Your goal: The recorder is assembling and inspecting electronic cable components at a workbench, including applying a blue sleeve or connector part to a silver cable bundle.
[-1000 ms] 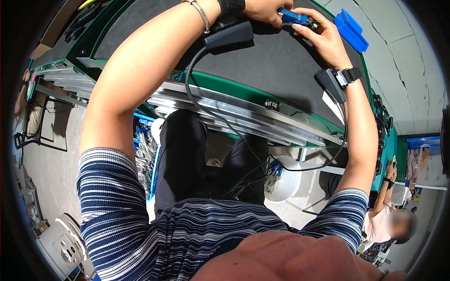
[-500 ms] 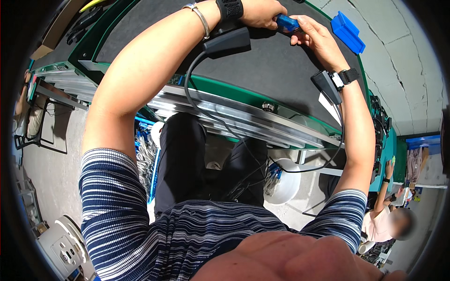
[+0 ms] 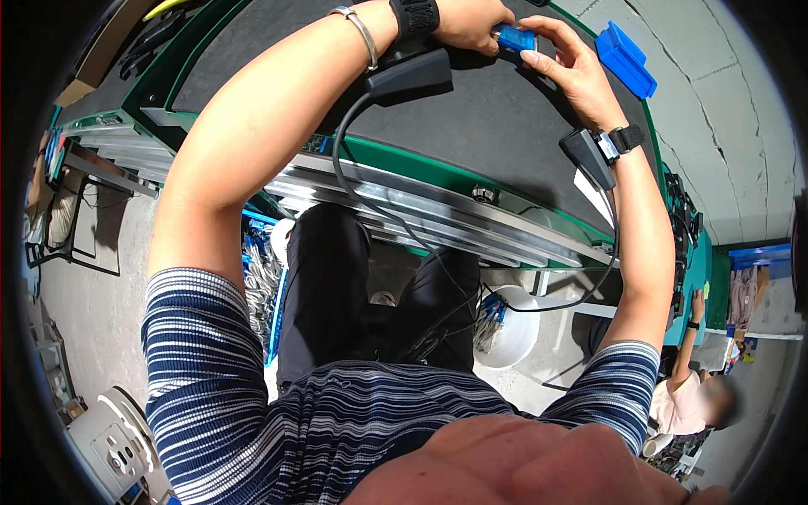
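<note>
Over the dark mat (image 3: 471, 126) at the far side, both hands meet at a small translucent blue connector (image 3: 515, 39) with a metallic end. My left hand (image 3: 471, 25) pinches its left end between the fingertips; part of that grip is hidden by the hand itself. My right hand (image 3: 581, 71) has its thumb at the connector's near right edge and its index finger along the far edge, holding it by the two sides. Each wrist carries a black strap with a small dark device, and a black cable runs down from each one.
A blue plastic bin (image 3: 624, 59) sits at the bench's right edge. Below the bench are a white bucket (image 3: 523, 332) and a blue crate (image 3: 273, 337), both holding cables with blue ends. A white slip (image 3: 592, 195) lies by my right wrist. Another person (image 3: 686, 404) works at the right.
My right thumb and index finger have spread from a closed pinch to the connector's two edges, showing more of it. My left hand has barely moved.
</note>
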Available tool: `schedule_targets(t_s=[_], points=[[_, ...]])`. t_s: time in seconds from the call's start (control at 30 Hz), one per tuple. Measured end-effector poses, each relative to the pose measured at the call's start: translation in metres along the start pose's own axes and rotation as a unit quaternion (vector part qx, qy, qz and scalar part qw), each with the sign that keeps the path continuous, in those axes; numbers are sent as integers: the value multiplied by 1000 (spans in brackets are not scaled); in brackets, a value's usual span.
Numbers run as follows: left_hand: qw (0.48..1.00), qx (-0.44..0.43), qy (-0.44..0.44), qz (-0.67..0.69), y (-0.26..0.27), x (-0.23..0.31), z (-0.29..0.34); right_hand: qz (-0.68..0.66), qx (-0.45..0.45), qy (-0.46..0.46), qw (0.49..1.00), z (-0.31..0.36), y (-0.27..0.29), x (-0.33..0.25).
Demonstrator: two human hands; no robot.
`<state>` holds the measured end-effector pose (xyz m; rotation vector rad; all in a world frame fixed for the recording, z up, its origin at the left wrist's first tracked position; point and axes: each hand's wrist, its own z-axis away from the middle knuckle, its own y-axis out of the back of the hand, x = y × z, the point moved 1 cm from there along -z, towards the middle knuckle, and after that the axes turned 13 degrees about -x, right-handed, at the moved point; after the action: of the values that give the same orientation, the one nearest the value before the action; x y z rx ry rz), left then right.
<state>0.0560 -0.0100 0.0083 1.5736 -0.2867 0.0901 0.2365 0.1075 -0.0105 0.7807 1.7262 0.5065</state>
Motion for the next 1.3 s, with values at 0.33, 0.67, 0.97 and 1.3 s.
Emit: schedule_targets(t_s=[0.33,0.67,0.97,1.3], points=[[1000,7,-27,-10,2,1,-1,-174,-28,-161,971,3,5,-2],[1000,-21,-15,13,4,6,4,57,9,-69,996,1,5,0],[999,-41,-22,14,1,5,0,-46,-45,-130,989,4,0,-5],[998,-67,-11,7,6,12,7,-35,-74,-119,990,4,0,-7]])
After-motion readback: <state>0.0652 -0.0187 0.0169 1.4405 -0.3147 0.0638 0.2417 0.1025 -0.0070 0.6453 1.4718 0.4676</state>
